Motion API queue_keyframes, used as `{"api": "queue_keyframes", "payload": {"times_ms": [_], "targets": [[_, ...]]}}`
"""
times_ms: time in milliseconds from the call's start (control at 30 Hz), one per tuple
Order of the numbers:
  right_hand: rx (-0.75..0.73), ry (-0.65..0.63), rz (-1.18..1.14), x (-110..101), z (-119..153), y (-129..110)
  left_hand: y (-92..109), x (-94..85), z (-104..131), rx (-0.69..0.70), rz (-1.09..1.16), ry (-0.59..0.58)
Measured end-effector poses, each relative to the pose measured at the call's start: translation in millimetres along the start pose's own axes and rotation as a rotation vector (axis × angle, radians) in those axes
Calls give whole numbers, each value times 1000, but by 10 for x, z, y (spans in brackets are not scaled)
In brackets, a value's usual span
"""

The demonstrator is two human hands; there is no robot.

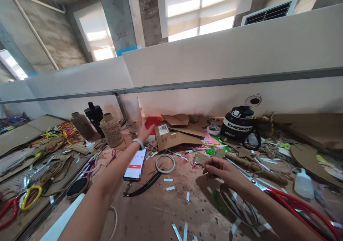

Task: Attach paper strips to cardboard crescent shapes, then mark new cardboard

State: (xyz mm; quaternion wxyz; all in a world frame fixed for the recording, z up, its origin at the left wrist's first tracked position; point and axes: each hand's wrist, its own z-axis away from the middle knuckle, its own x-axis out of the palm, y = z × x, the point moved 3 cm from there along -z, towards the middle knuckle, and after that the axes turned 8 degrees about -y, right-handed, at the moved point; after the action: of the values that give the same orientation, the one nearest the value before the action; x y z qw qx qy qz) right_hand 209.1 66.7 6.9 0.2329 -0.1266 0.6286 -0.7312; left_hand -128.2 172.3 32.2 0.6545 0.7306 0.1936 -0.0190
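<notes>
My left hand [144, 129] reaches to the back of the table, thumb and fingers spread, beside a red sheet [153, 122] and a torn cardboard piece [178, 141]. Below its wrist lies a lit phone [134, 166]. My right hand [218, 168] hovers low over the tabletop, its fingers curled and thumb pressed to them; anything in the pinch is too small to make out. Just beyond its fingertips sits a small brown square [200, 158]. Between the hands lies a white ring [165, 163] with a black strap [146, 186].
Two twine spools [111, 130] and a black bottle [94, 117] stand back left. A black "ENERGY" jug [238, 123] stands back right. Red-handled shears [289, 198] lie under my right forearm, near a squeeze bottle [303, 183]. White strips [170, 188] are scattered around.
</notes>
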Motion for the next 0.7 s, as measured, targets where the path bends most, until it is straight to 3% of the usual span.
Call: {"api": "queue_keyframes", "payload": {"times_ms": [33, 100, 167, 300, 433, 600, 700], "targets": [[-7, -6, 1, 6, 8, -17, 1, 118, 63, 64, -46, -38], [-18, -11, -1, 20, 33, -59, 28, 427, 196, 273, -273, -309], [-27, -11, -14, 42, 67, -109, 36, 664, 294, 320, -306, -456], [-70, -4, -45, 81, 166, -208, 222, 888, 308, 298, -250, -451], [-103, 4, -43, 56, 309, -281, 668, 833, 200, 266, -178, -399], [-133, 18, -36, -60, 513, -320, 1321, 505, 140, 187, -72, -400], [-137, 26, -49, -113, 625, -300, 1571, 310, 254, 106, 13, -469]]}}
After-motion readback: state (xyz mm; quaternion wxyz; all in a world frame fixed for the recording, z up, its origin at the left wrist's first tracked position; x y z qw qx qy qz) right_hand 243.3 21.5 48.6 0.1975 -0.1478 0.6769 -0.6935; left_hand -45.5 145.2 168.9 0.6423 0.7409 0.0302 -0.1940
